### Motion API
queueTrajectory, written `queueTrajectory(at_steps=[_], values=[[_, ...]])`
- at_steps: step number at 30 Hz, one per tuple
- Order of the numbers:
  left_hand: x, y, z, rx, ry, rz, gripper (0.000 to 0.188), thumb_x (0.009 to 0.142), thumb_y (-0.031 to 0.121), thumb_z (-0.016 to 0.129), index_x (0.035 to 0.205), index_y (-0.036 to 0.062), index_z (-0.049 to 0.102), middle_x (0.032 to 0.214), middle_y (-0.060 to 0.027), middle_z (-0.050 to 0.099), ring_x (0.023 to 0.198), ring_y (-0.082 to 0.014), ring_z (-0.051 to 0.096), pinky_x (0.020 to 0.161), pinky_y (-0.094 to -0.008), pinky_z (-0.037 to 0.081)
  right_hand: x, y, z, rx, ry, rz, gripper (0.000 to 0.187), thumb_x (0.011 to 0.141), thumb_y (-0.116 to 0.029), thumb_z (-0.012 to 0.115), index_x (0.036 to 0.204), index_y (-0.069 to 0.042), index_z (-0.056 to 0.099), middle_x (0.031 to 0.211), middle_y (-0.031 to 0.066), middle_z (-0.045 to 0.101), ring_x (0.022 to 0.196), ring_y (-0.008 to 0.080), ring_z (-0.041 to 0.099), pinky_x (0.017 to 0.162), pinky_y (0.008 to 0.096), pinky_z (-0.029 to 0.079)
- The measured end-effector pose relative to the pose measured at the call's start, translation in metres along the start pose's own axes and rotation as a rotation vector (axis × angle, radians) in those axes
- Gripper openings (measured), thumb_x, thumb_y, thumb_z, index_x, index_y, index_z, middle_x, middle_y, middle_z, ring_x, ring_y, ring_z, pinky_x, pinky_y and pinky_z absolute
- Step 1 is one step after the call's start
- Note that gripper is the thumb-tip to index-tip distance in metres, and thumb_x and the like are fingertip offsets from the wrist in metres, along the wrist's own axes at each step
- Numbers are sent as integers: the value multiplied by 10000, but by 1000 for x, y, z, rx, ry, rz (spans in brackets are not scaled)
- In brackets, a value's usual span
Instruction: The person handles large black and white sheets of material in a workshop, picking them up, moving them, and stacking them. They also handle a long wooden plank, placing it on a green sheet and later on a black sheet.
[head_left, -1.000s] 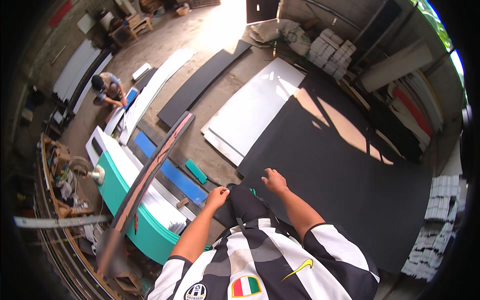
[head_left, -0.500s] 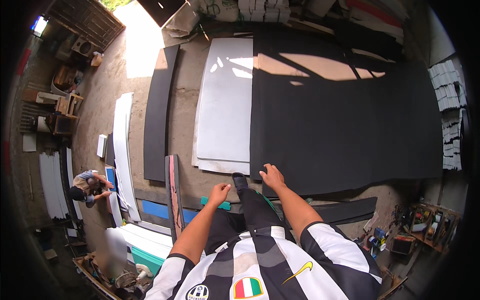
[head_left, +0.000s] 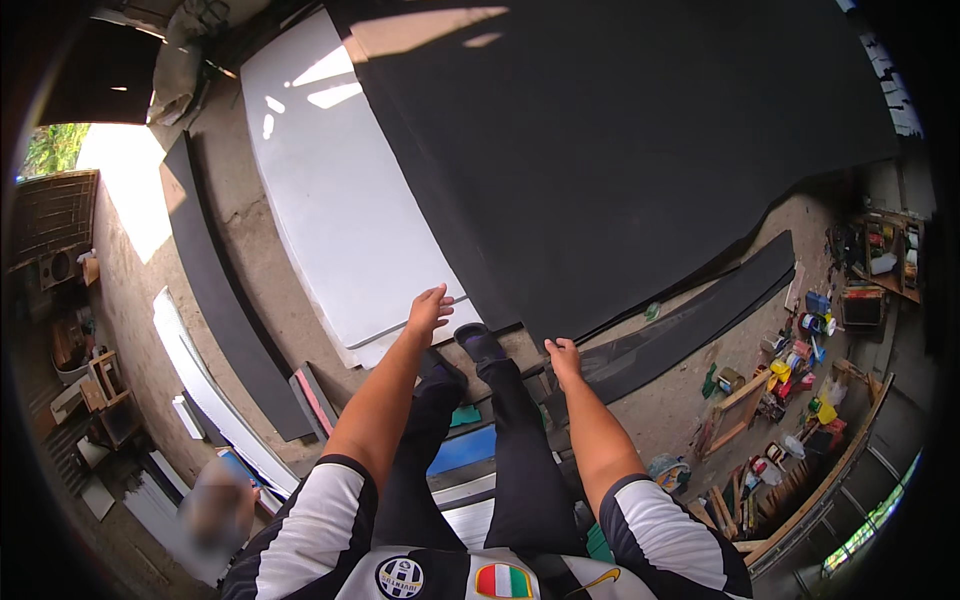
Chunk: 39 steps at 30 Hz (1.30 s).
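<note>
Black sheet (head_left: 620, 170) is lying on the far side of my feet, filling the far right of the scene. I'm seeing it spread out, broad face up; that much is looking done. No cut, fold or drawn line is showing on its visible face. What's left to do isn't showing, so I'm not calling it.

Orientation: its near corner is pointing at me, just left of my right hand (head_left: 563, 356). The near edge is running off far right, the left edge far left. Far side is going out of view, so I'm not judging its long axis from here. White sheet (head_left: 340, 210) is lying along its left edge, apparently partly under it, long axis running near to far left.

Hands: left hand (head_left: 430, 310) is hovering above the white sheet's near end, fingers extended and slightly parted, holding nothing I'm seeing. Right hand is curling its fingers beside the black sheet's near edge; can't tell if it's pinching the edge or just closing on air.

Black strips (head_left: 690, 315) are lying right of that, running near left to far right on the floor (head_left: 235, 215). Blue strip (head_left: 462, 450) is lying between my legs.
</note>
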<state>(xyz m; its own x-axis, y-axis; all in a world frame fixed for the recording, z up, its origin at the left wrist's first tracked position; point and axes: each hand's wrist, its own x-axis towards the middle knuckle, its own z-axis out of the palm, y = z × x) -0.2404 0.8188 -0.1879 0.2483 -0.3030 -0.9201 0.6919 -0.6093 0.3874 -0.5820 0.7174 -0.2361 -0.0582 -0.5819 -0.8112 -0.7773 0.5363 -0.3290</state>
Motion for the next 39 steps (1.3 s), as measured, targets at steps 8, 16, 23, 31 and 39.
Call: queueTrajectory(at_steps=[8, 16, 23, 31, 39], values=[[172, -56, 62, -10, 0, 12, 869, 964, 501, 679, 1595, 43, 294, 1481, -113, 521, 1169, -225, 561, 994, -432, 462, 120, 108, 21, 313, 29, 339, 844, 896, -417, 781, 1551, -108, 349, 1522, 140, 462, 1380, 312, 453, 986, 527, 459], [248, -48, 94, -62, 109, 25, 734, 974, 516, 670, 1505, 65, 440, 1320, -99, 617, 932, -163, 603, 815, -341, 529, 194, 138, 25, 523, 200, 441, 1070, 900, -390, 793, 1639, -237, 34, 1630, 143, 306, 1437, 367, 380, 1048, 581, 451], [250, -34, 86, -242, 91, 470, 365, 1033, 363, 649, 1093, 4, 682, 994, -47, 714, 903, -120, 631, 812, -292, 510, 223, 119, 26, 536, 235, 488, 1084, 878, -492, 790, 1639, -233, 63, 1632, 158, 281, 1448, 368, 370, 1067, 538, 432], [249, 32, -4, -151, 123, 415, 403, 1050, 392, 601, 1194, 19, 638, 1017, -78, 711, 872, -172, 681, 741, -344, 578, 204, 63, 67, 674, 222, 441, 1103, 844, -350, 858, 1618, -379, 73, 1654, 78, 263, 1449, 441, 315, 1024, 594, 430], [296, 42, -35, 46, 220, 255, 484, 1038, 460, 581, 1292, 49, 563, 1163, -164, 679, 1001, -329, 692, 841, -590, 573, 183, 48, 96, 679, 319, 255, 1148, 823, -252, 876, 1650, -235, 79, 1637, 92, 320, 1437, 334, 391, 1066, 536, 401]])
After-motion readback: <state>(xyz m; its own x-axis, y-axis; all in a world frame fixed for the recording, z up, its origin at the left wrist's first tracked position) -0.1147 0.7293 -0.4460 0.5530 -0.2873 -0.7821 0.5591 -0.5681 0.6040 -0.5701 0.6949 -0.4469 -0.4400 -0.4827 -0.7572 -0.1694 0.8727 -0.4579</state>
